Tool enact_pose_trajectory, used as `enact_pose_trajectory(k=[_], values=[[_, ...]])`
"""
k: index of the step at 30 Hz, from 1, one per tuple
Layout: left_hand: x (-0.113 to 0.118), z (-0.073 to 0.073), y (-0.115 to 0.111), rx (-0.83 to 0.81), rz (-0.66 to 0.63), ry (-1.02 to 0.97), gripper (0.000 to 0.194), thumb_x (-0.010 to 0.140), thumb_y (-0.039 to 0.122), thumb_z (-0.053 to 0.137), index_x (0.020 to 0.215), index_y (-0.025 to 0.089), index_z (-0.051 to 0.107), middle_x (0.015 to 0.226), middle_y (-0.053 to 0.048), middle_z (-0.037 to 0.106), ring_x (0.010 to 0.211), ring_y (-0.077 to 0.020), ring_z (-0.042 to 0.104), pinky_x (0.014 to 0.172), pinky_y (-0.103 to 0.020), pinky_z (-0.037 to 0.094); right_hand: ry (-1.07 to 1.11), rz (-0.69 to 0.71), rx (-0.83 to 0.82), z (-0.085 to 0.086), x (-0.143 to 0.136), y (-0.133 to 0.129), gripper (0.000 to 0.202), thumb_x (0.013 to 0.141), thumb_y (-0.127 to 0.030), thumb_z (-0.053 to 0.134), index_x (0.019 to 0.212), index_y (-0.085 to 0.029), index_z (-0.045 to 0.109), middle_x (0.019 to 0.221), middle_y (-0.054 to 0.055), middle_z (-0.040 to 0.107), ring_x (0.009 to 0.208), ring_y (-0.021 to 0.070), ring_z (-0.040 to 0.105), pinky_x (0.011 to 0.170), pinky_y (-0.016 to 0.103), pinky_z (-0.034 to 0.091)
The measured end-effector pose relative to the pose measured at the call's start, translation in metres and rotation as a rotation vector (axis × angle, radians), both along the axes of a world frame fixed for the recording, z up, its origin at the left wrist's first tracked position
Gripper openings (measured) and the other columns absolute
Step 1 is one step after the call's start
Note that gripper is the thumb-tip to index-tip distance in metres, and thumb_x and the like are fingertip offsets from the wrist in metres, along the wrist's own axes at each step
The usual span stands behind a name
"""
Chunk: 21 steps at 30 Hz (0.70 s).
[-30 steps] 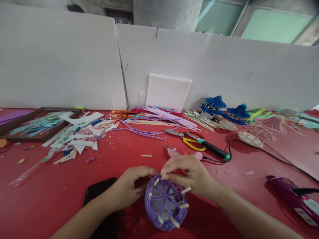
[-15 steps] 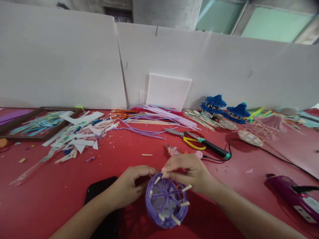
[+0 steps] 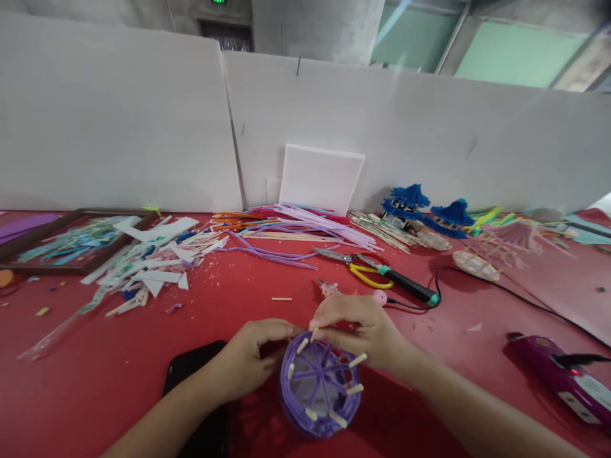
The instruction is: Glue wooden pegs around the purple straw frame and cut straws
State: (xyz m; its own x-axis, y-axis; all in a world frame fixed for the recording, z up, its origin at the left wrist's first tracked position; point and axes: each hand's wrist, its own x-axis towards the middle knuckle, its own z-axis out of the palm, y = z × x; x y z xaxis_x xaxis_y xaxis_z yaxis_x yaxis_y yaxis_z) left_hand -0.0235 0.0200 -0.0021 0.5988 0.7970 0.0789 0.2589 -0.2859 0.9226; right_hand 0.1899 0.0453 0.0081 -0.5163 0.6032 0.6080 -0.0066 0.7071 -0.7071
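Note:
A round purple piece (image 3: 319, 381), wound from fuzzy stems, has purple spokes across its top and several short pale sticks standing up around its rim. My left hand (image 3: 252, 356) is closed on its upper left edge, with the fingertips partly hidden behind it. The thumb and index finger of my right hand (image 3: 356, 327) pinch a short pale stick (image 3: 314, 334) at the top of the rim.
Behind my hands lie pliers (image 3: 405, 284), a pink-tipped tool (image 3: 329, 289) and purple stems (image 3: 281, 255). A black phone (image 3: 193, 366) is under my left forearm. White scraps (image 3: 160, 278) lie left; a magenta power device (image 3: 563, 375) with a cord is right.
The camera view has shifted slightly. Both hands keep nearly the same hold on the purple piece and the stick.

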Motion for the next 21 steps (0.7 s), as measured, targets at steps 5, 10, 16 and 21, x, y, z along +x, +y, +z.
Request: enact_pose_trajectory(k=[5,10,16,21], values=[[0.0,0.002,-0.001,0.034,0.003,-0.002,0.03,0.083,0.004,0.053,0.1,0.018,0.072,0.091,-0.006,0.073,0.084,-0.0157,0.066,0.078,-0.023,0.049,-0.016,0.006,-0.018,0.0,0.0,0.0,0.006,0.082,-0.015,0.067,0.088,-0.014,0.07,0.078,0.007,0.072,0.071,0.013,0.067,0.068,0.022,0.053],[0.0,0.001,-0.003,0.039,0.035,0.037,0.028,0.083,0.007,0.055,0.101,0.019,0.071,0.093,-0.005,0.074,0.083,-0.0158,0.067,0.077,-0.024,0.05,-0.086,0.034,-0.035,0.001,0.001,0.001,0.01,0.084,-0.019,0.066,0.093,-0.016,0.07,0.083,0.007,0.074,0.077,0.0134,0.068,0.074,0.023,0.054],[-0.001,-0.001,-0.003,0.023,0.077,0.056,0.026,0.078,0.006,0.058,0.097,0.019,0.071,0.096,-0.005,0.075,0.087,-0.0171,0.068,0.082,-0.026,0.05,-0.342,-0.076,-0.117,0.016,0.035,0.016,0.049,0.088,-0.025,0.059,0.135,-0.025,0.046,0.116,0.008,0.067,0.101,0.018,0.066,0.087,0.032,0.053],[0.0,0.0,-0.003,0.036,0.103,0.053,0.02,0.078,0.009,0.064,0.093,0.019,0.071,0.093,-0.004,0.075,0.086,-0.0165,0.068,0.079,-0.024,0.05,-0.831,-0.352,0.049,0.003,0.076,0.022,0.057,0.075,-0.011,0.054,0.132,-0.016,0.049,0.134,0.016,0.053,0.125,0.0308,0.047,0.103,0.05,0.039]])
